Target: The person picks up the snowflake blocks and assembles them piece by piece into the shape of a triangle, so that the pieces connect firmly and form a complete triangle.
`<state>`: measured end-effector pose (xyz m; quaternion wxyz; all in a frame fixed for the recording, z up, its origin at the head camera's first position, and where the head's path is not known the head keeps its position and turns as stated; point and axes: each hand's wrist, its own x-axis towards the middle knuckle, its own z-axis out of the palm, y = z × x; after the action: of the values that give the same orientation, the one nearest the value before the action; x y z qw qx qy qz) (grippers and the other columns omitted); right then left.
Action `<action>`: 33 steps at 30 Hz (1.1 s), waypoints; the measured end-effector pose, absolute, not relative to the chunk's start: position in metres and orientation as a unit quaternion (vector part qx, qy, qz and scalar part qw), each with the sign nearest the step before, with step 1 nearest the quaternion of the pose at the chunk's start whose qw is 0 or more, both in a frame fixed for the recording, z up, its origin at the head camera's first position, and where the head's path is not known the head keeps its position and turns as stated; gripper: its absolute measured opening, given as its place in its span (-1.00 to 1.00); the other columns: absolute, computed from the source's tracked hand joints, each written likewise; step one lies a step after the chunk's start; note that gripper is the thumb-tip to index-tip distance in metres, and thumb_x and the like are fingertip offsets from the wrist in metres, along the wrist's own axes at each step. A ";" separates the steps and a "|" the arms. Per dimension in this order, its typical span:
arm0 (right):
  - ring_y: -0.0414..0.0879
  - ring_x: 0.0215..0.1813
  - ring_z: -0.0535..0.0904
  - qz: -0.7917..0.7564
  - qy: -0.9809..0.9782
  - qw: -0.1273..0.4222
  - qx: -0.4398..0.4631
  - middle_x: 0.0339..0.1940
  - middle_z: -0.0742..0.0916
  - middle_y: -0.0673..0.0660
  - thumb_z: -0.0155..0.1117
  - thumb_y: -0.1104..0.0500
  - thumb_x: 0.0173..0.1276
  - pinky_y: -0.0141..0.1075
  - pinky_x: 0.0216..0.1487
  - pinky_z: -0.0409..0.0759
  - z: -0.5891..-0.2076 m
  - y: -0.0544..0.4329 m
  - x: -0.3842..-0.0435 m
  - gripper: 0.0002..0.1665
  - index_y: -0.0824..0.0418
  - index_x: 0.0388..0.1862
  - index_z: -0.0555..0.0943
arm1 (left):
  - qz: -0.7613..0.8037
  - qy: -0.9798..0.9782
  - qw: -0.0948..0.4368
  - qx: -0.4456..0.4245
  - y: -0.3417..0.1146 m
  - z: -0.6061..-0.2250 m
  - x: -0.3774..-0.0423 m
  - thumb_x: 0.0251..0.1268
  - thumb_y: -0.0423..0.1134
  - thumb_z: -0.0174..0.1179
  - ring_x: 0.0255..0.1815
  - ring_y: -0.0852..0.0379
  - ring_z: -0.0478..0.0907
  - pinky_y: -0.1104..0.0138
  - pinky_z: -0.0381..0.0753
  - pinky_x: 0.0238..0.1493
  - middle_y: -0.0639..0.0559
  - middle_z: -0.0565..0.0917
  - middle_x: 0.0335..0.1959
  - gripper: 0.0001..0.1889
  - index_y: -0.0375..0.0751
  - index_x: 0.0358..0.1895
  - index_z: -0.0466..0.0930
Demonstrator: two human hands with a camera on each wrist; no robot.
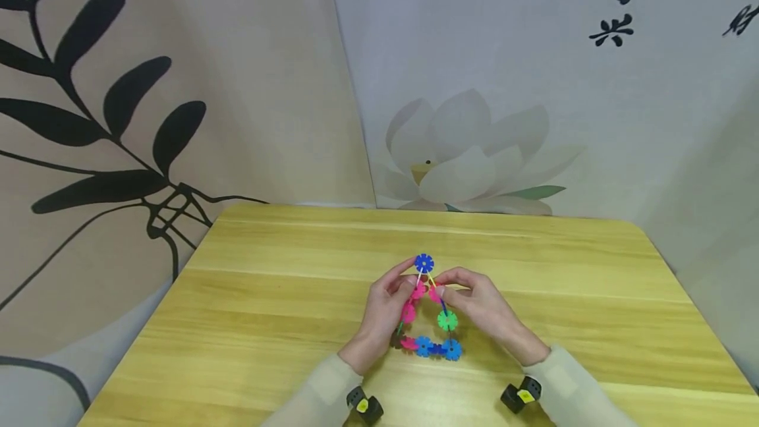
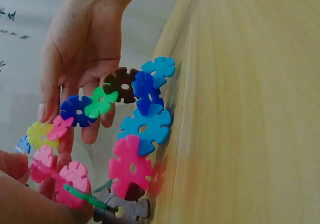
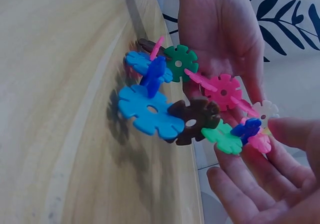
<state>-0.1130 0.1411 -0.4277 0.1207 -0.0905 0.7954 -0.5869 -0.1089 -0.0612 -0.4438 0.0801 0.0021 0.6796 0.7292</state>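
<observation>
A closed loop of slotted plastic snowflake discs stands upright in a triangle shape, its base close over the tabletop. A dark blue disc [image 1: 423, 263] forms the peak. On the left side my left hand [image 1: 379, 313] pinches the loop near the upper pink discs [image 1: 408, 312]. My right hand [image 1: 489, 308] pinches the right side, with its thumb by a pink disc [image 3: 260, 142] and the yellow disc [image 2: 41, 135]. Below the right fingers hangs a green disc [image 1: 447, 320]. Light blue discs [image 1: 452, 350], a dark blue one [image 2: 147, 92] and brown ones [image 2: 122, 211] line the bottom.
The wooden table [image 1: 267, 321] runs back to a wall with a printed lotus [image 1: 474, 143] and dark leaves [image 1: 107, 186]. Each wrist wears a small black camera, one on the left [image 1: 364, 406] and one on the right [image 1: 522, 395].
</observation>
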 end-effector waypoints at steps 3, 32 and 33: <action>0.12 0.10 0.74 -0.589 0.794 0.120 -0.093 0.08 0.74 0.19 0.33 0.13 0.51 -0.11 0.09 0.71 -0.426 0.142 -0.112 -0.67 0.28 0.13 0.64 | 0.725 0.685 0.069 -0.004 -0.058 -0.443 -0.109 0.59 -0.27 0.11 -0.13 0.12 0.65 0.42 0.64 -0.14 -0.11 0.72 0.04 -0.58 -0.09 0.43 0.52; 0.11 0.15 0.71 -0.606 0.780 0.131 -0.081 0.21 0.69 0.21 0.36 0.07 0.49 -0.05 0.19 0.66 -0.427 0.138 -0.113 -0.53 0.27 0.26 0.59 | 0.745 0.667 0.013 -0.014 -0.048 -0.437 -0.120 0.46 -0.27 0.28 0.11 0.03 0.69 0.43 0.68 0.00 -0.06 0.72 0.17 -0.68 -0.13 0.22 0.70; 0.10 0.14 0.72 -0.606 0.780 0.130 -0.079 0.20 0.70 0.21 0.35 0.07 0.49 -0.06 0.17 0.67 -0.427 0.138 -0.113 -0.53 0.27 0.26 0.59 | 0.743 0.669 0.014 -0.010 -0.048 -0.437 -0.121 0.48 -0.28 0.27 0.16 0.03 0.67 0.43 0.66 0.06 -0.05 0.71 0.19 -0.68 -0.12 0.23 0.70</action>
<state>-0.1127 0.1381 -0.4268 0.1303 -0.0794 0.7803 -0.6065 -0.1205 -0.0476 -0.4367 0.0136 -0.0105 0.6688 0.7433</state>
